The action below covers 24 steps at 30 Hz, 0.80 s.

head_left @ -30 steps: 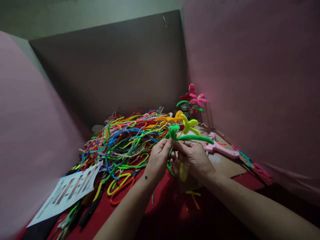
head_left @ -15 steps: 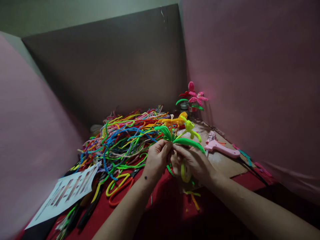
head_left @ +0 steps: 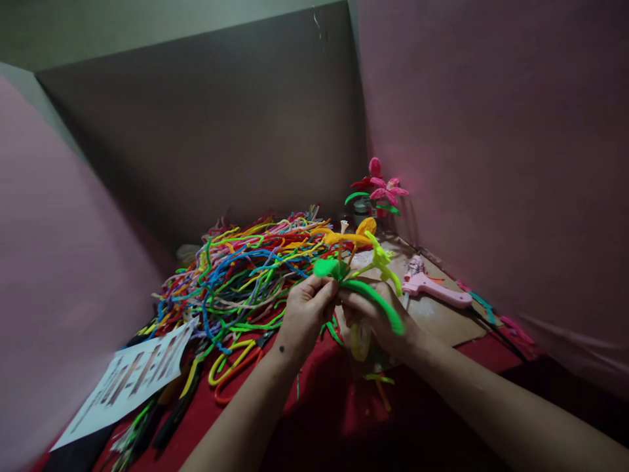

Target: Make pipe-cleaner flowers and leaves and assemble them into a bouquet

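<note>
Both hands meet at the base of a pipe-cleaner flower bunch [head_left: 346, 239], with orange and yellow-green blooms on thin stems. My left hand [head_left: 309, 308] is closed, thumb and index finger pinching the bunch where the green leaves gather. My right hand [head_left: 381, 314] is closed on the same base from the right side, its fingers partly hidden. A long green leaf [head_left: 378, 301] arches over the back of my right hand. A shorter, folded green leaf [head_left: 329, 268] stands above my left fingertips. The lower stems are hidden behind the fingers.
A heap of coloured pipe cleaners [head_left: 246, 269] lies behind my left hand. Scissors [head_left: 236, 367] rest before it, near a printed sheet [head_left: 130, 380] and pliers [head_left: 181, 400]. To the right, a pink glue gun [head_left: 435, 290] lies on a board [head_left: 457, 328]. Pink flowers [head_left: 388, 190] stand behind.
The long green leaf has swung down over my right hand. The blooms have shifted slightly right and tilted. Both hands keep their hold at the base.
</note>
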Each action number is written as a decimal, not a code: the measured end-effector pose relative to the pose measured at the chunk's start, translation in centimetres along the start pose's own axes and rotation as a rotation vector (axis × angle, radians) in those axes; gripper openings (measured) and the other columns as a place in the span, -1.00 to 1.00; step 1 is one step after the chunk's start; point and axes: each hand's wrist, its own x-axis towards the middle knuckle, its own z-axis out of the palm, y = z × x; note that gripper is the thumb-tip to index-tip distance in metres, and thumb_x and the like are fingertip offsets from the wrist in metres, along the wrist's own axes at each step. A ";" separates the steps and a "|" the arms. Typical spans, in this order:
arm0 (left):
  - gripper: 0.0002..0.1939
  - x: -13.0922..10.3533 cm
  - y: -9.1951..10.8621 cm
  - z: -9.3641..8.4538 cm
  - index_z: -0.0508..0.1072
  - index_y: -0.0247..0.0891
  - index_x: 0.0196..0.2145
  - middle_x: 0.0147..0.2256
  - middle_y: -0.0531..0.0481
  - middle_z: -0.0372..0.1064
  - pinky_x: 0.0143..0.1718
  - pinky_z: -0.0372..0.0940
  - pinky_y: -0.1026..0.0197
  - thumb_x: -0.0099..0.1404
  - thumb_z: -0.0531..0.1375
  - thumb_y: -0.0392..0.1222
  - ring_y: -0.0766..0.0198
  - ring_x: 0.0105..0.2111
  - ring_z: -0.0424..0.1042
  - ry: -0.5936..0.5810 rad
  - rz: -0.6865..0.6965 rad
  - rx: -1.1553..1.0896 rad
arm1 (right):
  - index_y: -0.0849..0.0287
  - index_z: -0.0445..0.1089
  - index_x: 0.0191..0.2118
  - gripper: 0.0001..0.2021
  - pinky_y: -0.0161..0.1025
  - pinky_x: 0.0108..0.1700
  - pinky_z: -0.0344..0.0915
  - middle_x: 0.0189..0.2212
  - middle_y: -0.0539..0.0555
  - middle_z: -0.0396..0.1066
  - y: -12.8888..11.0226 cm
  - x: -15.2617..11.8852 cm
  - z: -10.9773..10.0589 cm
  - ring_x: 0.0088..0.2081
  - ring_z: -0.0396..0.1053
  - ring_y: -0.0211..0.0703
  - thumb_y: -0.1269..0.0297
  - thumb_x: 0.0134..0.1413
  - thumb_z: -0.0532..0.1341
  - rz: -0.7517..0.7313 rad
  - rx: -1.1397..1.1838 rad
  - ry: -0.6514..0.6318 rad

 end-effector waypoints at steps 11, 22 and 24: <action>-0.78 -0.4 -0.8 0.4 0.28 -0.25 -0.57 -0.67 0.17 0.05 -0.58 -0.02 0.35 0.18 0.09 -0.12 0.43 -0.65 0.00 0.144 0.145 0.224 | 0.11 0.32 -0.54 -0.84 -0.27 -0.44 0.17 -0.58 -0.01 0.27 -0.4 -0.9 0.8 -0.52 0.19 -0.24 0.25 0.00 0.14 -0.062 0.051 0.086; -0.78 -0.8 -1.0 0.6 0.29 -0.26 -0.54 -0.63 0.13 0.11 -0.55 0.01 0.35 0.22 0.05 -0.15 0.41 -0.60 0.06 0.176 0.221 0.326 | 0.10 0.40 -0.45 -0.96 -0.25 -0.44 0.21 -0.56 -0.01 0.31 1.5 -0.3 0.3 -0.51 0.25 -0.21 0.29 -0.09 0.21 -0.067 0.060 0.216; -0.75 -0.7 -0.8 0.6 0.27 -0.27 -0.57 -0.65 0.14 0.08 -0.59 -0.02 0.36 0.20 0.07 -0.11 0.44 -0.63 0.03 0.145 0.160 0.241 | 0.10 0.42 -0.49 -0.93 -0.23 -0.39 0.23 -0.54 0.01 0.33 1.1 -0.2 -0.2 -0.47 0.27 -0.18 0.31 -0.08 0.20 -0.074 0.033 0.175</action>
